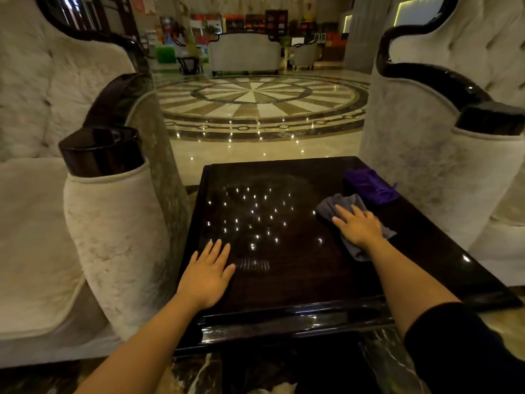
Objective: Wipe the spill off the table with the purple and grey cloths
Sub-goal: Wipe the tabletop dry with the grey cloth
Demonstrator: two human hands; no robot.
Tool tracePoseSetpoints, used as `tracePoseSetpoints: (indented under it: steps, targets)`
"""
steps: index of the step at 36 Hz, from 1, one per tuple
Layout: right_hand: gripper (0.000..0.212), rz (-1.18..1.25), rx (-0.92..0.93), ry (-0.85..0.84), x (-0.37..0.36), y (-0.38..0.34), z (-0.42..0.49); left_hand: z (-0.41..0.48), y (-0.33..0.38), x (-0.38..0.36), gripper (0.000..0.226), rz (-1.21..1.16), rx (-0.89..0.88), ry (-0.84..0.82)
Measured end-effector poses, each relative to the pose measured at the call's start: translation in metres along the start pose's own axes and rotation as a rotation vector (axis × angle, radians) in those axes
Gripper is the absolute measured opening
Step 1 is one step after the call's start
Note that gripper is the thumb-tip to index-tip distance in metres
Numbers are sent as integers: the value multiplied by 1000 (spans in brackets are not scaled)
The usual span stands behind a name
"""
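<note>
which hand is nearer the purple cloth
Right. The right hand lies flat on the grey cloth, just short of the purple cloth at the table's far right. The left hand rests on the near-left tabletop.

glossy dark wood table (284, 280), soft grey cloth (329, 206)

Middle of grey cloth (331, 206) hidden under right hand (358, 227), spill indistinguishable on glossy table (284, 282)
</note>
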State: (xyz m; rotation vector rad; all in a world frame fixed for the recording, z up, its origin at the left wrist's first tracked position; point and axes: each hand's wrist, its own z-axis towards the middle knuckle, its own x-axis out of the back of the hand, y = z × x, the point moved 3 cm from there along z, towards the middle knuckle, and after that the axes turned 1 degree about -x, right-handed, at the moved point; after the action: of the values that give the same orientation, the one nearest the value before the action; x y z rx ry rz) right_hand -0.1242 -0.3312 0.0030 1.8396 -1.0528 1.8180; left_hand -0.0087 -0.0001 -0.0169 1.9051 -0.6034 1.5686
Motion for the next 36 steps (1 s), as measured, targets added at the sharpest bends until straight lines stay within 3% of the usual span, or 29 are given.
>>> tracePoseSetpoints:
  steps: [4,9,18,28,32,36]
  targets:
    - [49,-23,41,25,-2,-7,-10,0,2,1,56,-4,-2,10]
    - [42,-55,231,84,-9,-29,-44,-2,4,2,56,12,3,-3]
    - [39,-26,609,45,-29,-67,-145,-5,5,3,56,30,21,4]
    - [36,101,772,-22,-26,-75,-187,-3,3,6,55,21,8,8]
    - [37,235,677,183,5,-57,-174,-3,1,6,55,18,11,12]
    - [38,205,389,399,40,-16,-132,-3,1,6,56,5,16,10]
